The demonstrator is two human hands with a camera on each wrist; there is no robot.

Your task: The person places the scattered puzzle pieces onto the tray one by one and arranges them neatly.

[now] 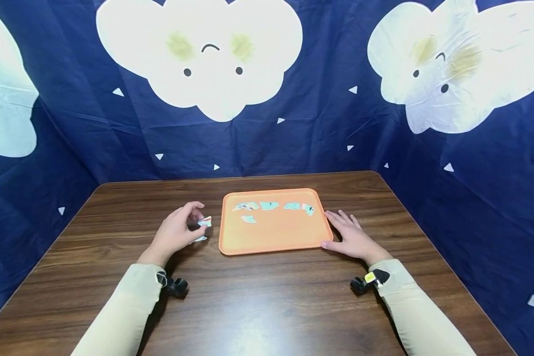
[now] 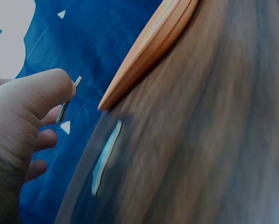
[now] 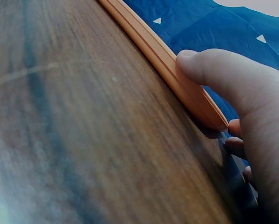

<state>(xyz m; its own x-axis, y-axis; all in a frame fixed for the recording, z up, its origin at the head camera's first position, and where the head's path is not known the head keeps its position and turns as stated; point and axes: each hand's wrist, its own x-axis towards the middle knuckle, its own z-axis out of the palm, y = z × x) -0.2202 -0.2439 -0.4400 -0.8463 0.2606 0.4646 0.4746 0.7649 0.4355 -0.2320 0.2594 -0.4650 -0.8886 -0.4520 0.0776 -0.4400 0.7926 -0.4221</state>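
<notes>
My left hand (image 1: 173,232) pinches a thin, irregular puzzle piece (image 1: 206,222), pale blue and white with a red stripe, between thumb and fingers. The left wrist view shows the held piece (image 2: 61,113) edge-on, raised off the table. Below that hand, a second pale-blue piece (image 2: 105,161) lies flat on the wood. An orange tray (image 1: 276,235) is to the right, bearing several pieces, among them a small one (image 1: 249,219) below a row. At the tray's right edge rests my right hand (image 1: 351,237), its fingers spread and the thumb touching the rim (image 3: 158,58).
The brown wooden table (image 1: 258,296) stretches around the tray. Behind it hangs a dark blue cloth (image 1: 249,143) with white clouds and small triangles. A small black camera is strapped to each wrist.
</notes>
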